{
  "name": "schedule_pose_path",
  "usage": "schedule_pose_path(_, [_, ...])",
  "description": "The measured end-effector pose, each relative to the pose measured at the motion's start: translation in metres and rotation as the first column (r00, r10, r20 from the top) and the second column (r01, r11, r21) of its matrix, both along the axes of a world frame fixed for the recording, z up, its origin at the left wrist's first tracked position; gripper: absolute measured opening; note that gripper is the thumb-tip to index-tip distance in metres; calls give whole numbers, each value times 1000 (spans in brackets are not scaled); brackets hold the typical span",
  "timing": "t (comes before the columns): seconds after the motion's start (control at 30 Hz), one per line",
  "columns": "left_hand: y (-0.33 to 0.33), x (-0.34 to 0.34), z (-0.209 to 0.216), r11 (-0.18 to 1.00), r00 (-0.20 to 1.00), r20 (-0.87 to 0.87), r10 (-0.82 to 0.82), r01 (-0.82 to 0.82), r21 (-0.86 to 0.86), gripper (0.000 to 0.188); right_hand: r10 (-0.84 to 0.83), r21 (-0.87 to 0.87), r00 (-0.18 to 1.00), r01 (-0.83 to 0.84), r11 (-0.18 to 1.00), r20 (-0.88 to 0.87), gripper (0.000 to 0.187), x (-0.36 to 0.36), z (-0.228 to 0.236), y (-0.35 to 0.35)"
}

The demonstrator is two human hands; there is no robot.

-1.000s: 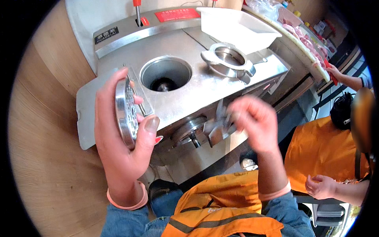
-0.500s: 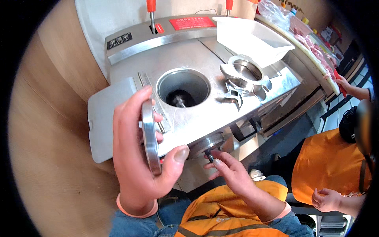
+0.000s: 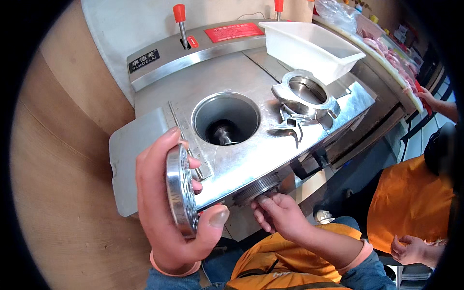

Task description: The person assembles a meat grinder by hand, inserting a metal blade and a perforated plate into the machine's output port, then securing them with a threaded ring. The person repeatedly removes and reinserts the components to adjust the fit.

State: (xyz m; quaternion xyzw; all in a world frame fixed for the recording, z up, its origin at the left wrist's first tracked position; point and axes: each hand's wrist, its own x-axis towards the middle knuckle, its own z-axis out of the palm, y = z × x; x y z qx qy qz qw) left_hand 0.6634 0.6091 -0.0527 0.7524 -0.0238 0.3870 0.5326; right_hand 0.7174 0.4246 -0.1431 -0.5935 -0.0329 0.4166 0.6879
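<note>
My left hand (image 3: 166, 227) grips a round metal grinder plate full of small holes (image 3: 178, 193), tilted on its edge left of the machine's front. At the steel meat grinder (image 3: 159, 96), my right hand (image 3: 282, 215) is closed, its fingertips at the mouth of the threaded outlet (image 3: 256, 189); what they pinch there is hidden. Above the outlet, the round feed opening (image 3: 226, 118) shows a shiny metal screw deep inside. To its right, a lobed metal ring nut (image 3: 307, 94) and a four-armed grinder blade (image 3: 291, 123) lie on the steel top.
A white plastic tub (image 3: 311, 50) stands behind the ring. A grey hinged lid (image 3: 137, 159) lies open at the left, near a wooden wall (image 3: 63, 169). Red-knobbed levers (image 3: 180, 21) rise at the back. A co-worker in an orange apron (image 3: 411, 203) stands right, beside a meat-laden counter (image 3: 386, 67).
The plate has turned so its holed face shows. My right fingers have moved up to the outlet mouth, and the small dark piece at them is no longer visible. The view has shifted slightly.
</note>
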Motion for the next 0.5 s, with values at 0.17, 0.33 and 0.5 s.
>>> schedule_pose_path(0.17, [0, 0, -2, 999, 1000, -14, 27, -27, 23, 74, -70, 228, 994, 87, 970, -78, 28, -4, -14, 0])
schedule_pose_path(0.33, [0, 1, -3, 989, 994, -17, 110, -108, 98, 77, -80, 292, 986, 120, 949, -145, 29, -2, -17, -1])
schedule_pose_path(0.5, [-2, 1, -2, 999, 1000, -10, 29, -29, 17, 74, -53, 362, 953, 164, 918, -297, 26, -5, -19, 1])
